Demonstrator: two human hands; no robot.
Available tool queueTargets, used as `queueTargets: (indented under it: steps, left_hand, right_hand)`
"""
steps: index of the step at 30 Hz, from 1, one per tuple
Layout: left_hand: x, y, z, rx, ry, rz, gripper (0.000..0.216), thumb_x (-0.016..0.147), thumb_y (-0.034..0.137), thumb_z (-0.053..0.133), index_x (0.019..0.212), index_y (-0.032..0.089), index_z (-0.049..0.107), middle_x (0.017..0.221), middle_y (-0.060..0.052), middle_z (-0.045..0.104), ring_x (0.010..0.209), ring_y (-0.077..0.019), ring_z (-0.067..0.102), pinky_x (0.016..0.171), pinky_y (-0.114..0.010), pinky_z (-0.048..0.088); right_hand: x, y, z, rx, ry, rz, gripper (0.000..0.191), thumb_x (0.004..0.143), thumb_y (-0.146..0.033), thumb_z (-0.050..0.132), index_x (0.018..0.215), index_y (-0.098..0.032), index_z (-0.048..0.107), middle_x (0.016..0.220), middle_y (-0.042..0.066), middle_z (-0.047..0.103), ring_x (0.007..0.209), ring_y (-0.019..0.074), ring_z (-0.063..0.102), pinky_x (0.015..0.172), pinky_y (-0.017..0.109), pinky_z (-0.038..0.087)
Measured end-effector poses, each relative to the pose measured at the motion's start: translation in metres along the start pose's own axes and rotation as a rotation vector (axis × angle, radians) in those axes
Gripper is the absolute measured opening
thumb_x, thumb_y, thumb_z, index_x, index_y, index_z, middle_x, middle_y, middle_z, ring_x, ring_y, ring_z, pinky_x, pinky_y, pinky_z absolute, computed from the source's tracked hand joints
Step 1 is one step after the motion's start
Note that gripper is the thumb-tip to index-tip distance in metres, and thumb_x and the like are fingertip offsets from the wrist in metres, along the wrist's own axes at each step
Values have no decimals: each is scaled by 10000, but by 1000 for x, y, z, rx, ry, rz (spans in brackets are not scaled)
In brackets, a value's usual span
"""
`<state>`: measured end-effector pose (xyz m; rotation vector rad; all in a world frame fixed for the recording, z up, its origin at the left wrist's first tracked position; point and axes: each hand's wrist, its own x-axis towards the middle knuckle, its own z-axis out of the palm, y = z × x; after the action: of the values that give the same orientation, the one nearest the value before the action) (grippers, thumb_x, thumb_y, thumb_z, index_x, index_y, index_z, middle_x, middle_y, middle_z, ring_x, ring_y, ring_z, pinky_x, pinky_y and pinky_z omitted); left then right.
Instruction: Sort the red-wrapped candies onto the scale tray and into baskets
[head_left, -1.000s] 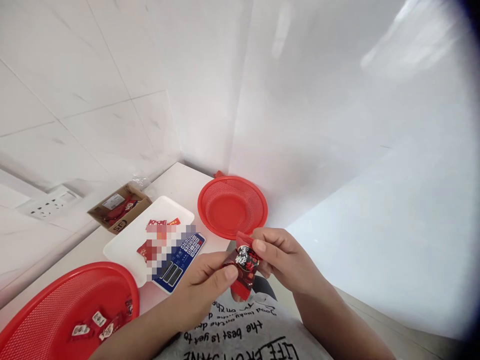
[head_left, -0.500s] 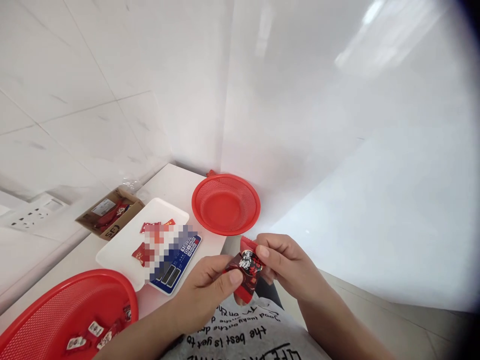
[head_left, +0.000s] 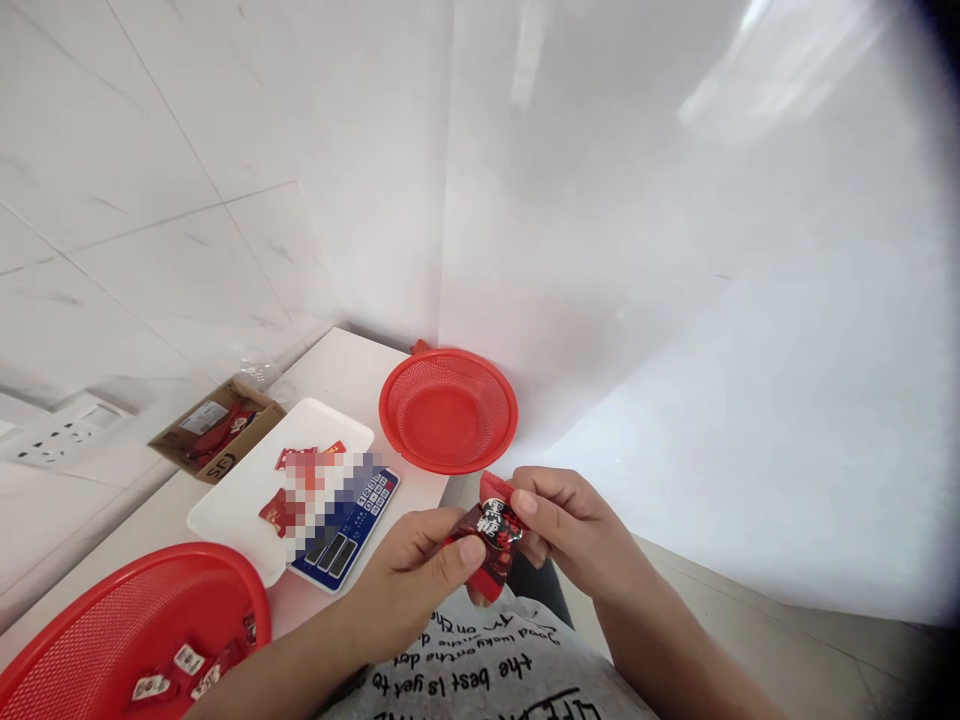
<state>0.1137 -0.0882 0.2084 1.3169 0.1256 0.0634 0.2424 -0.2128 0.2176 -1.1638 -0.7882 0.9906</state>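
Observation:
A small red and dark snack packet with white lettering is held in front of my body, between both hands. My left hand grips its lower left side, thumb on the front face. The thumb and fingers of my right hand pinch its upper right edge. Whether the packet is torn cannot be made out. To the left stands a weighing scale with a white tray and a blue keypad panel. Red packets lie on the tray, partly covered by a pixelated patch.
A red mesh basket stands at the table's far corner. Another red basket, at lower left, contains several small packets. Behind the scale sits an open cardboard box with red packets inside. A wall socket is at far left.
The view has shifted slightly, so the table items appear a little further left. Both hands keep nearly the same grip on the packet.

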Motion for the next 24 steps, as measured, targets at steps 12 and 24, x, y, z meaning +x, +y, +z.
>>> queueTargets:
  steps: [12,24]
  left_hand:
    - [29,12,28,109,140,37,441,875,518,495,696,145,647,648,-32,613,626,-138,537,641,-262,429]
    - [35,-14,58,118,268,40,439,894,497,478,696,141,642,650,-34,602,627,-133,536,632,-251,412]
  right_hand:
    - [12,-18,-47,-85,-109,-9,430,870,-509,531,592,-194,441,486,-65,422,447,65,357,446,212,301]
    - [9,0,-79,-45,-265,43,435,875,-517,520,600,-190,442,487,-61,424,455,67,367,459,217,294]
